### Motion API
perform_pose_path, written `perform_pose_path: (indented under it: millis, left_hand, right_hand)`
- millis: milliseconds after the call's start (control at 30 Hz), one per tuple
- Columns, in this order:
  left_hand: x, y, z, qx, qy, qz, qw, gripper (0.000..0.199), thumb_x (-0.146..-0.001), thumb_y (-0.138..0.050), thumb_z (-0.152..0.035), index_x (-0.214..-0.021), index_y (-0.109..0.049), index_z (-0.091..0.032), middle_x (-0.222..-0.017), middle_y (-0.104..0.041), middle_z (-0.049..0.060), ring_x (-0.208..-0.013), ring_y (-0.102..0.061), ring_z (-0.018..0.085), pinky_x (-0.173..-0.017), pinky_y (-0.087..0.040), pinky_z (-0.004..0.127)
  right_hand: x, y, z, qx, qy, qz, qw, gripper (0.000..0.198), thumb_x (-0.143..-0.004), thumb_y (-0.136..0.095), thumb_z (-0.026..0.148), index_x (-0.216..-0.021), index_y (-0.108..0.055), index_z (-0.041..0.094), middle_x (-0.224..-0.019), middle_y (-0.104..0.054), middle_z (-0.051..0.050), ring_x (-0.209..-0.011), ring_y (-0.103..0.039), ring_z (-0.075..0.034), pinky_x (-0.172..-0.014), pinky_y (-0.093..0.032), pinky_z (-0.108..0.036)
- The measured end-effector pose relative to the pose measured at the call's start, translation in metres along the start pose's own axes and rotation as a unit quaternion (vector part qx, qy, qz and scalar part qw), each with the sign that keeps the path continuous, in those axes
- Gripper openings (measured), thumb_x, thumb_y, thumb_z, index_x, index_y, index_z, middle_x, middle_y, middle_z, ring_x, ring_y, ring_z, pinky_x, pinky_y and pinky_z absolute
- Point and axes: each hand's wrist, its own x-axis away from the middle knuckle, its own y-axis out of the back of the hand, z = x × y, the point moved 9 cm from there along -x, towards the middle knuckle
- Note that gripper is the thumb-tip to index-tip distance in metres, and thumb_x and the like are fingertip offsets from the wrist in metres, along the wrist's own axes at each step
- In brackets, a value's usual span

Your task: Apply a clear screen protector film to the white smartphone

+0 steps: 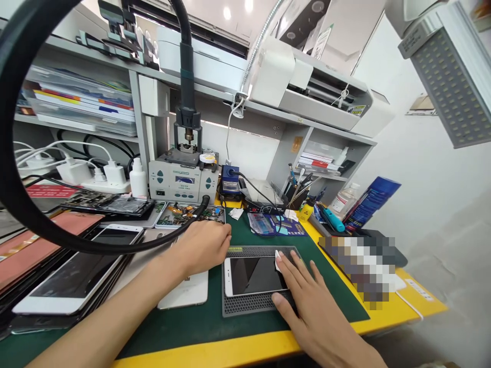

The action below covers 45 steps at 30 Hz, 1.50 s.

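A white-framed phone (253, 276) with a dark screen lies flat on a grey perforated pad (245, 306). My right hand (307, 291) rests over its right end, fingers stretched and apart, the thumb by the lower edge. Beneath the fingertips shows a small white wipe (277, 260), pressed against the phone. My left hand (209, 241) is closed in a fist left of the pad, above another white phone (187, 291) lying face down. What the fist holds, if anything, is hidden.
Phones (84, 271) are stacked at left. Behind stand a hot-air rework station (184, 181) and a tray of circuit parts (169, 217). A thick black hose (115, 249) loops across the left foreground. A bottle (345, 199) and a blue box (376, 199) stand at right on the yellow-edged bench.
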Motion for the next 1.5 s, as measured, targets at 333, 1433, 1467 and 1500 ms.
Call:
perform_pose_path:
  millis: [333, 1433, 1467, 1500]
  left_hand:
    - [0.000, 0.002, 0.002, -0.004, -0.002, -0.020, 1.000, 0.028, -0.099, -0.040, -0.025, -0.085, -0.064, -0.020, -0.086, -0.078, 0.013, -0.079, -0.076, 0.033, -0.065, -0.049, 0.037]
    - [-0.002, 0.003, 0.006, -0.018, -0.008, -0.040, 0.999, 0.030, -0.100, -0.037, -0.028, -0.092, -0.066, -0.023, -0.093, -0.079, 0.005, -0.082, -0.074, 0.030, -0.064, -0.047, 0.037]
    - [-0.002, 0.003, 0.005, -0.018, -0.010, -0.038, 0.999, 0.030, -0.100, -0.037, -0.028, -0.091, -0.066, -0.023, -0.092, -0.079, 0.006, -0.082, -0.074, 0.030, -0.064, -0.047, 0.037]
    - [-0.001, 0.002, 0.004, -0.017, -0.013, -0.037, 0.999, 0.030, -0.100, -0.037, -0.027, -0.091, -0.066, -0.023, -0.092, -0.078, 0.006, -0.082, -0.074, 0.030, -0.064, -0.047, 0.037]
  right_hand:
    - [-0.016, 0.007, 0.041, -0.042, 0.051, 0.023, 0.998, 0.074, -0.107, -0.027, 0.061, -0.164, -0.025, 0.015, -0.170, -0.019, -0.006, -0.158, -0.011, -0.038, -0.125, -0.010, -0.071]
    - [0.029, -0.009, 0.039, 0.067, 0.123, -0.113, 0.984, 0.069, -0.106, -0.041, 0.046, -0.164, -0.024, 0.012, -0.163, -0.030, -0.012, -0.146, -0.039, -0.049, -0.101, -0.043, -0.082]
    - [0.033, -0.007, 0.030, 0.072, 0.111, -0.122, 0.984, 0.069, -0.106, -0.041, 0.043, -0.165, -0.018, 0.014, -0.163, -0.030, -0.012, -0.146, -0.039, -0.047, -0.101, -0.044, -0.082]
    - [0.037, -0.006, 0.023, 0.073, 0.101, -0.125, 0.984, 0.071, -0.106, -0.042, 0.041, -0.166, -0.013, 0.016, -0.163, -0.031, -0.012, -0.147, -0.038, -0.046, -0.101, -0.044, -0.081]
